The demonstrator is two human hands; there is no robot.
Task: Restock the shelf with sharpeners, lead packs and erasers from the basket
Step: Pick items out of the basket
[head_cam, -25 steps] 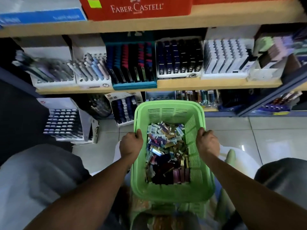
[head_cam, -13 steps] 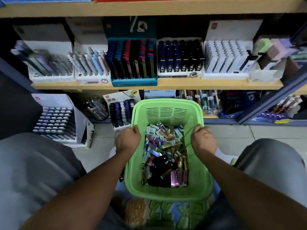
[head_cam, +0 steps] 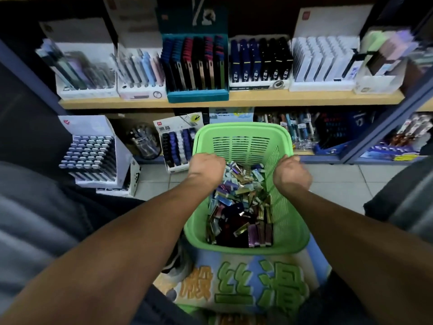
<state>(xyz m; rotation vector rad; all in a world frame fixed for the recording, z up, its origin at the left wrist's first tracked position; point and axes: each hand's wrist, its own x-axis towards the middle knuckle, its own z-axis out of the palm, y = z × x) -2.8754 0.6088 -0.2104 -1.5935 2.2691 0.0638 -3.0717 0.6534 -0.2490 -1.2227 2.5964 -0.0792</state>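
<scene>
Gripping green slatted basket (head_cam: pixel 241 146) | hands on side rims | mixed small packs (head_cam: pixel 239 207)

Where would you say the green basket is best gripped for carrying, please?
Probably by the rolled rim of the green basket, on its two long sides, one hand from each side. The left hand and right hand hold it there now; the slotted walls give little purchase, and a loose pile of small packs weighs it.

The fingers of the left hand (head_cam: pixel 206 168) and right hand (head_cam: pixel 291 173) curl out of sight over the basket (head_cam: pixel 241 131) rim. The small packs (head_cam: pixel 239 207) inside are too small to tell apart, and the far shelf (head_cam: pixel 234 100) boxes blur at both sides.
</scene>
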